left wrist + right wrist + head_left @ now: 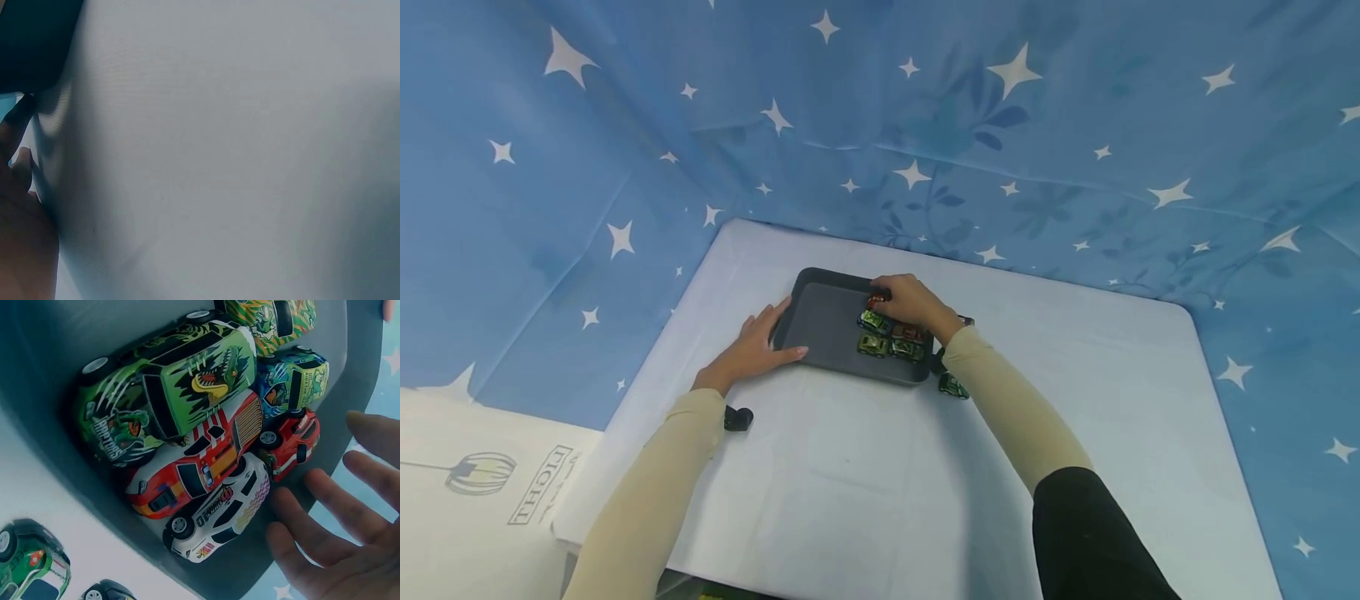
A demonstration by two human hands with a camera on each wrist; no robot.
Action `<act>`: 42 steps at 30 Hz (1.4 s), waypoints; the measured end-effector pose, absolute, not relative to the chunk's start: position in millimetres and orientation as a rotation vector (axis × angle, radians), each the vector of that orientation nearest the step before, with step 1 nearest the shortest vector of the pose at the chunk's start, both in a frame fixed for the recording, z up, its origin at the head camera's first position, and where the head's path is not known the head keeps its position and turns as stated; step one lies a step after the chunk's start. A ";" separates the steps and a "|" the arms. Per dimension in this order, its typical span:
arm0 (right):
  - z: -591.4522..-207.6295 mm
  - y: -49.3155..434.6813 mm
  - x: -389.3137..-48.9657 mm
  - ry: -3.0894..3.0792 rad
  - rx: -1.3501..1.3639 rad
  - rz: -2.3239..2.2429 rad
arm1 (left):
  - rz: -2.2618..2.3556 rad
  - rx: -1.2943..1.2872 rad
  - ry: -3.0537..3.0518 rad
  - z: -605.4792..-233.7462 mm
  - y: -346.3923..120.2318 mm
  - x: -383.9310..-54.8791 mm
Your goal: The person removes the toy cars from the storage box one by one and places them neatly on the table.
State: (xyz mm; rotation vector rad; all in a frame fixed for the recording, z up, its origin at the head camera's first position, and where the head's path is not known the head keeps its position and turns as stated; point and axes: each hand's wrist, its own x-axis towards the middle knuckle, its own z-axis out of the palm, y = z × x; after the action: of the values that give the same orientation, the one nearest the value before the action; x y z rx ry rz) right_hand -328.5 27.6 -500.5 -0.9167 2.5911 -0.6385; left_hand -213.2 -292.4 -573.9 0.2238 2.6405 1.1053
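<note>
My left hand rests at the left side of the grey tray, thumb and fingers stretched apart along its edge. My right hand is over the tray's right part, its fingers spread and extended beside a small red toy car. Packed next to that car are a blue-green toy car, an orange-striped green one, a green dinosaur-print one, a red-orange one and a white one. The left wrist view shows only part of the left hand and the tray's dark side.
Outside the tray's right edge, a green toy car stands on the white table, with other cars partly behind the right arm. A black wrist-worn device sits at the left wrist. Blue star-patterned cloth hangs behind the table.
</note>
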 end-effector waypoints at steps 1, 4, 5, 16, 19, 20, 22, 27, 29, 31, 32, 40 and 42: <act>-501.0 27.6 -329.0 2.592 -0.905 -0.629 | 1.103 0.224 2.642 -574.3 -292.3 -213.5; -503.1 27.0 -330.6 2.600 -0.877 -0.593 | 1.094 0.234 2.649 -575.2 -291.8 -215.0; -503.9 26.6 -331.0 2.605 -0.869 -0.581 | 1.093 0.237 2.649 -575.6 -291.5 -215.6; -512.0 12.4 -330.7 2.692 -0.748 -0.539 | 1.107 0.236 2.644 -570.8 -291.2 -216.9; -515.5 9.0 -330.7 2.703 -0.711 -0.529 | 1.103 0.236 2.642 -572.6 -291.8 -217.6; -516.6 8.2 -330.8 2.706 -0.705 -0.525 | 1.105 0.234 2.639 -572.5 -291.8 -217.5; -519.0 6.8 -331.2 2.715 -0.695 -0.511 | 1.110 0.231 2.636 -572.8 -291.9 -217.5; -523.7 5.1 -331.9 2.749 -0.686 -0.487 | 1.116 0.232 2.642 -573.2 -291.5 -217.5; -524.9 5.1 -331.6 2.762 -0.685 -0.487 | 1.109 0.237 2.648 -574.2 -291.2 -218.0; -526.1 5.1 -331.2 2.777 -0.687 -0.486 | 1.109 0.234 2.647 -574.9 -291.3 -217.8; -526.6 5.1 -331.0 2.784 -0.687 -0.484 | 1.113 0.233 2.647 -574.8 -291.3 -217.7; -529.6 3.6 -331.8 2.802 -0.715 -0.442 | 1.127 0.209 2.635 -576.6 -293.9 -215.6; -530.0 3.4 -332.0 2.799 -0.724 -0.438 | 1.129 0.202 2.635 -577.4 -294.1 -214.7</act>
State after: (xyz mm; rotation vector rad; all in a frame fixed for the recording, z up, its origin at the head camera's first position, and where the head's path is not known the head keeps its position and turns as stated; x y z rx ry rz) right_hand -332.0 3.4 -530.0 -0.7240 2.7985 -0.4380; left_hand -214.7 -294.1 -577.4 0.2019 2.6354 1.1289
